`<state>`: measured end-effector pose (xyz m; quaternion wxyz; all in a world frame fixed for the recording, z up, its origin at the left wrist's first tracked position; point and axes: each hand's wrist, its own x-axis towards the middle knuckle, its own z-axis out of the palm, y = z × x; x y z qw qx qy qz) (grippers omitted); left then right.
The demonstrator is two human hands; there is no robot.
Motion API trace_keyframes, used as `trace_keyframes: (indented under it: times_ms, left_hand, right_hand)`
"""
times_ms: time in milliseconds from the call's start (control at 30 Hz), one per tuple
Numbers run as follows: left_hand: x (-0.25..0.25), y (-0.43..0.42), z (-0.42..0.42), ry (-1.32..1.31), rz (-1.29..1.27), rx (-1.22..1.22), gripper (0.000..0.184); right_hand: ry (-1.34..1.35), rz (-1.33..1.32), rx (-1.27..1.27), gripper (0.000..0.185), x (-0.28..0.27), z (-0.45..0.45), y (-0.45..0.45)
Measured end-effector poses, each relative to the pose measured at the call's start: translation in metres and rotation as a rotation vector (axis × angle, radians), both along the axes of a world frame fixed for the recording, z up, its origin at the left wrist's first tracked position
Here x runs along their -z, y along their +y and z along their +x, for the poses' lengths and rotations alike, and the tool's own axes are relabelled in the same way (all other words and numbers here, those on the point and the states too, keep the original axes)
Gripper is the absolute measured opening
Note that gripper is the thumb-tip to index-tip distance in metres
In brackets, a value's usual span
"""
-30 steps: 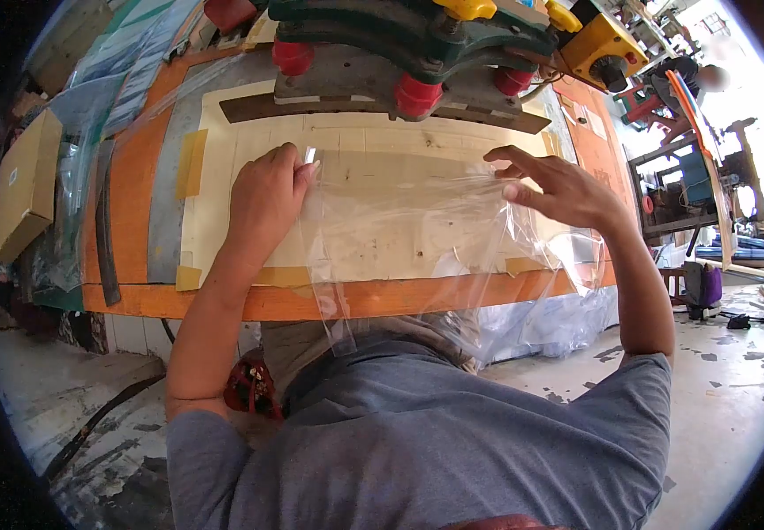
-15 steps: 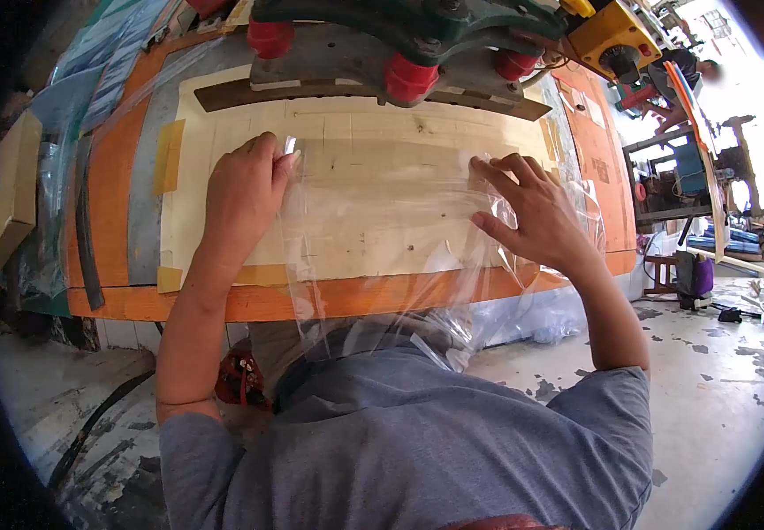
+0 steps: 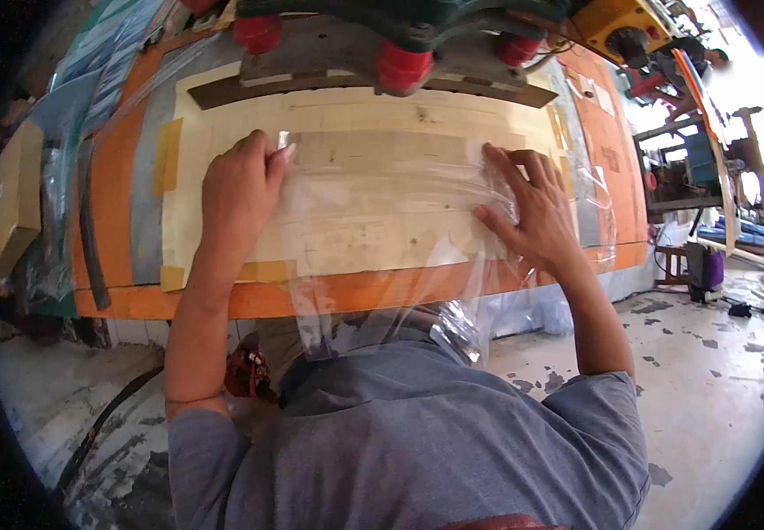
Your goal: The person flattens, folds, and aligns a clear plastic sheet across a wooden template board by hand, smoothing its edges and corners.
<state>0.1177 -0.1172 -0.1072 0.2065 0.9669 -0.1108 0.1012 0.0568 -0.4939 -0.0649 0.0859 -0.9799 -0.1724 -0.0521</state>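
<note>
A clear plastic sheet lies over a cream-coloured board taped to the bench, and its near end hangs wrinkled over the front edge against my shirt. With thumb and bent fingers, my left hand pinches the sheet's upper left corner, where a bit of film sticks up shiny. Over the sheet's right side, my right hand rests with thumb and fingers apart, pressing on the film. Loose folds of plastic bunch beneath and beside the right palm.
Beyond my hands, a dark green machine head with red knobs holds a long metal bar over the board. A yellow control box sits at upper right. A cardboard box stands left. Another person is in the background.
My right hand has shifted slightly right and its fingers lie flatter on the plastic. The sheet looks smoother and straighter across the top. My left hand keeps its pinch.
</note>
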Motion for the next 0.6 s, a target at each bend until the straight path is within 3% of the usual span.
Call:
trace_keyframes:
  times_ms: [600]
  left_hand:
    - [0.0078,0.0022,0.0019,-0.05,-0.072,-0.016,0.032]
  right_hand:
    - [0.001,-0.146,0.072,0.083,0.003,0.0026,0.0014]
